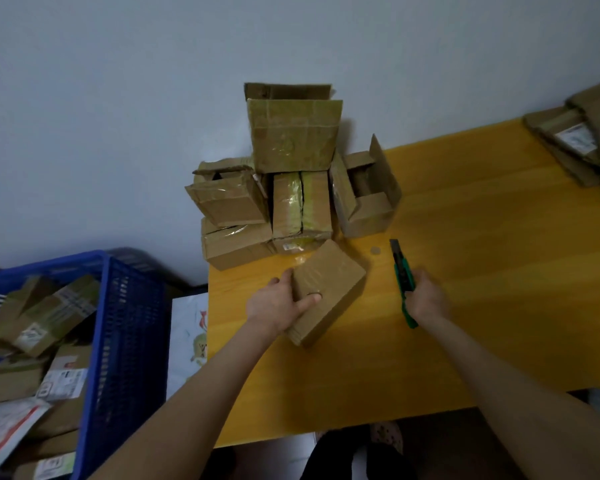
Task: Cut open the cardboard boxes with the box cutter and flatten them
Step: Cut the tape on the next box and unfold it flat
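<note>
Box in hand: I saw 1 small closed cardboard box (329, 289) lying tilted on the yellow table (482, 271), near its left edge and just in front of the stack.
Left hand: my view showed the left hand (281, 303) clamped on the box's near-left corner, thumb laid across the top face, fingers wrapped down the side.
Box cutter: the green box cutter (403, 278) was off the box, to its right, above the table, its dark blade end pointing away toward the wall.
Right hand: the right hand (426, 299) was curled tight around the cutter's handle, the green tail sticking out below the fist.
Coin: 1 small round coin-like disc (375, 250) lay on the table between the held box and the cutter's tip.
Stack: a pile of taped boxes (291, 188) stood against the pale wall (118, 98) at the table's far-left corner, 1 larger box (293, 133) on top and 1 with open flaps (364, 192) at the right.
Flattened pieces: flat cardboard (582, 140) lay at the table's far-right end.
Crate: a blue plastic crate (129, 341) sat left of the table, holding more parcels with labels.
</note>
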A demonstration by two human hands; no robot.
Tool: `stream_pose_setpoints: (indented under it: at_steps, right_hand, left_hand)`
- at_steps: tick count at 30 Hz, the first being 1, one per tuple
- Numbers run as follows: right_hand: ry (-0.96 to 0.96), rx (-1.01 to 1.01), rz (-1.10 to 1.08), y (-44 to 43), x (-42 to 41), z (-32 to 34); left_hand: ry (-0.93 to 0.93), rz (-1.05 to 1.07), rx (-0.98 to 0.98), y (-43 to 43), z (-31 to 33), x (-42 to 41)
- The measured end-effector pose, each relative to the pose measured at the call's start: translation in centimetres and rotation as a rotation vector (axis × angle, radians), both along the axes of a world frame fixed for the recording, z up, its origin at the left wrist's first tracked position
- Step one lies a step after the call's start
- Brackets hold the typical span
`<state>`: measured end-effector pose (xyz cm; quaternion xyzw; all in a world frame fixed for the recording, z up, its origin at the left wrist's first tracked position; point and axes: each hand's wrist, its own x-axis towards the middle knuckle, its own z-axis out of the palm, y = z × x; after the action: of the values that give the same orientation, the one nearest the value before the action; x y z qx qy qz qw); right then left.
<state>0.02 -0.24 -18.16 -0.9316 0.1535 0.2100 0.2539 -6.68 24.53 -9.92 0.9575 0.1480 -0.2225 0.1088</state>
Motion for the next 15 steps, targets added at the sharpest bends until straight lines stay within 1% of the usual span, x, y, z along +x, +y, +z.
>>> stream_pose_setpoints:
  at_steps: [2, 3, 4, 6, 8, 10, 12, 15]
  right_hand:
    - [-0.053, -0.003, 0.030, 0.3, -0.1, 1.2]
    - [-0.076, 0.075, 0.008, 1.0, -0.4, 2.2]
    - [-0.065, 0.204, -0.033, 2.0, -0.7, 3.3]
    - [0.056, 0.432, -0.094, 4.4, -1.8, 5.1]
    - [0.218, 0.522, -0.091, 6.7, -2.7, 6.3]
    - [0.299, 0.609, -0.151, 8.0, -3.0, 6.8]
    - [0.329, 0.649, -0.177, 8.3, -2.9, 6.7]
    - [0.314, 0.602, -0.161, 8.5, -2.7, 6.7]
  left_hand:
    - [0.062, 0.034, 0.050, -1.6, -0.1, 0.0]
    - [0.085, 0.035, 0.072, -2.4, -0.1, 0.1]
    - [0.098, 0.026, 0.097, -3.2, 0.0, 0.1]
    - [0.102, -0.018, 0.149, -4.4, 0.4, 0.3]
    - [0.063, -0.065, 0.139, -5.0, 0.5, 0.4]
    - [0.029, -0.088, 0.055, -4.8, 0.5, 0.7]
    - [0.031, -0.104, -0.019, -4.2, 0.5, 0.8]
    - [0.056, -0.123, -0.052, -3.9, 0.8, 1.0]
